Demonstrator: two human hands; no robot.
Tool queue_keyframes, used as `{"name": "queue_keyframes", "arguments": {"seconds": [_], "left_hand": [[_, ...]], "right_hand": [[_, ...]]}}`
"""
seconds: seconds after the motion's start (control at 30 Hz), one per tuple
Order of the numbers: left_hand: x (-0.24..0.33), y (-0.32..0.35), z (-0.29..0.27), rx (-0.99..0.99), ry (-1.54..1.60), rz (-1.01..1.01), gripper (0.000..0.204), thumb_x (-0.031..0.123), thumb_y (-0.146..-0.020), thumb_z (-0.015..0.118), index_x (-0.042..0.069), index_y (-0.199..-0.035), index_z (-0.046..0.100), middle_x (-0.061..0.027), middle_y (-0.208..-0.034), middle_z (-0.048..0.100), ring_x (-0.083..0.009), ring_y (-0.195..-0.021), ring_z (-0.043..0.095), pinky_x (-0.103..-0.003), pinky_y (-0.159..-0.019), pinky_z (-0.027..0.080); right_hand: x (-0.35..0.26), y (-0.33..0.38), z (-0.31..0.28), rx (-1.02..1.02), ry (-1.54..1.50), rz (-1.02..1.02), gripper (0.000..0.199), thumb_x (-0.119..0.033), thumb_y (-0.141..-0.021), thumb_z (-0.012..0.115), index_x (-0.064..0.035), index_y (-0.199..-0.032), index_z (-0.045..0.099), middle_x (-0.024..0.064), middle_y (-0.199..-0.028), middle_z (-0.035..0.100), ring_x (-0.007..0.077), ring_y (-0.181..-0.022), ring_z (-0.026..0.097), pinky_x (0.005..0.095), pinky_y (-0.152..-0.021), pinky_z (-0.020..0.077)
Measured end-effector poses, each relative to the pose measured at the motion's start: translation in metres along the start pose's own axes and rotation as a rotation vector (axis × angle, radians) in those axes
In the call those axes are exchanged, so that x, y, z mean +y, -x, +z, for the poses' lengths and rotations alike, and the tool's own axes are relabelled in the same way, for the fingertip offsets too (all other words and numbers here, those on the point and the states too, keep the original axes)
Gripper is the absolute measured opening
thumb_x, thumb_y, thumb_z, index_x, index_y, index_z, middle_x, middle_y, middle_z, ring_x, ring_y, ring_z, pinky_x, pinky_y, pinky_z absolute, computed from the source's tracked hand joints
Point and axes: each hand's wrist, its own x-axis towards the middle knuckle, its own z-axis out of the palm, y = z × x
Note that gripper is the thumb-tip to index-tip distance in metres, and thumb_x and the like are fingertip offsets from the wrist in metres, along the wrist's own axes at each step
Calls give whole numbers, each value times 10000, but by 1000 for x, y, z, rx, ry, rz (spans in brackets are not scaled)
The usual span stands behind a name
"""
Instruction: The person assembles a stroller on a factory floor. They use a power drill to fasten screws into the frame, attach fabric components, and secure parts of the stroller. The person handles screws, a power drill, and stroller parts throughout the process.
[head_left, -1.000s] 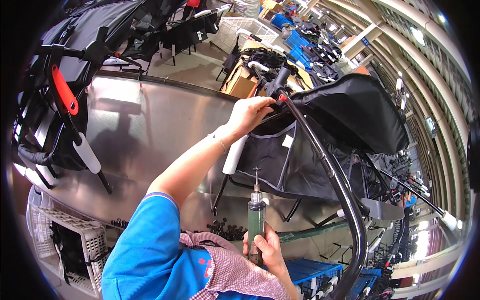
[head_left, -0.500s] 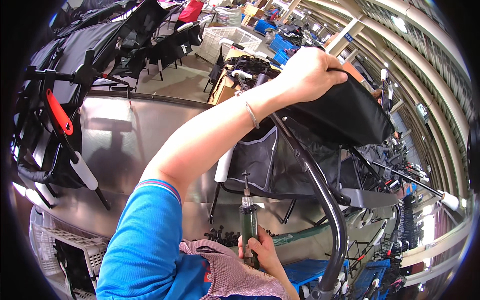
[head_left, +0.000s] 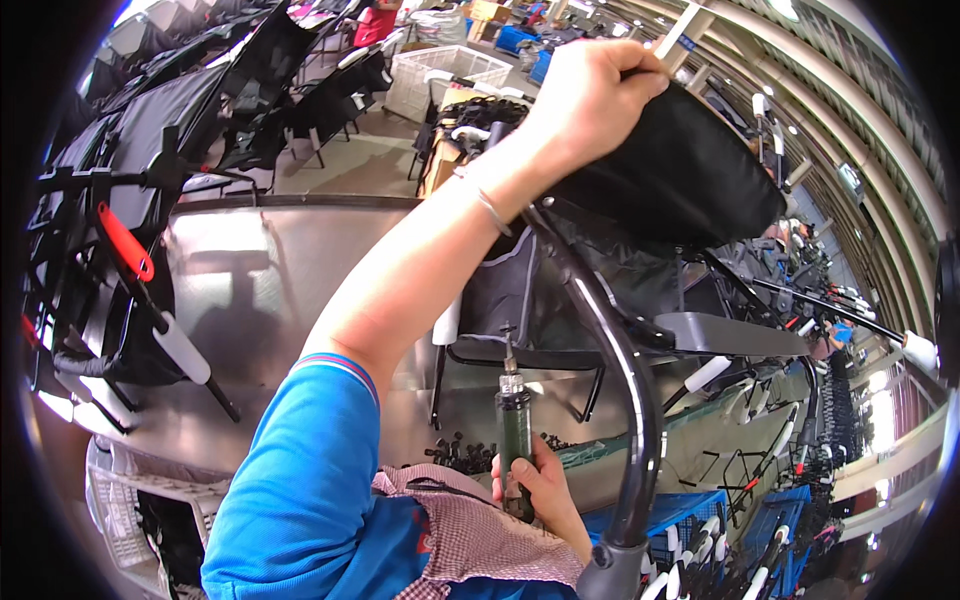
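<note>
A: Identify the support.
B: A reflective metal table (head_left: 310, 250) with a dark border (head_left: 300, 201) along its far edge.
A: What stands on it?
B: At the left end, a black frame fitted with a red strip (head_left: 127, 245). Toward the right, a black fabric chair (head_left: 610, 265).
A: What lies at the near edge?
B: Small black fittings (head_left: 462, 457), loosely heaped, some touching.

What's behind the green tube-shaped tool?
Small black pieces show on both sides behind the metal-tipped, dark green cylindrical tool in the right hand. What's directly behind it is covered.
</note>
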Motion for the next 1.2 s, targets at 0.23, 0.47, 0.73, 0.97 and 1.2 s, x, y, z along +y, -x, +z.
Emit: {"name": "queue_keyframes", "arguments": {"seconds": [0.23, 0.47, 0.73, 0.97, 1.2], "left_hand": [[-84, 101, -128, 34, -121, -681, 152, 100, -860, 617, -3, -945, 689, -60, -830, 688, -117, -753, 631, -265, -720, 507], [-120, 169, -98, -113, 308, -749, 179, 71, -913, 589, 20, -1057, 681, -46, -993, 685, -97, -886, 622, -247, -803, 505], [-114, 188, -67, -20, 32, -490, 311, 14, -730, 764, 28, -1016, 641, -58, -936, 636, -138, -827, 637, -257, -725, 535], [-121, 182, -77, -148, -96, -230, 426, 22, -713, 772, 91, -1113, 642, -58, -918, 630, -165, -815, 622, -268, -717, 525], [-129, 163, -98, -434, -207, -53, 240, 21, -732, 732, 54, -962, 676, -86, -955, 671, -244, -823, 657, -321, -729, 533]], "right_hand": [[-8, 4, 7, -70, -81, -64, 602, -410, -845, 684, 16, -1174, 416, 123, -880, 590, 197, -660, 616, 309, -596, 518], [-10, 2, 13, -79, -73, -40, 550, -378, -860, 684, 7, -1153, 423, 109, -889, 592, 174, -677, 617, 281, -609, 513], [-7, 0, 16, -62, -85, -23, 540, -354, -865, 683, 5, -1166, 414, 107, -899, 591, 165, -686, 612, 276, -618, 513], [-8, 1, 18, -45, -86, -21, 494, -321, -883, 667, 3, -1164, 422, 99, -893, 589, 159, -688, 613, 278, -624, 516], [-5, -4, 13, -39, -48, 11, 532, -342, -865, 676, 16, -1155, 410, 132, -899, 586, 193, -675, 619, 312, -608, 536]]}}
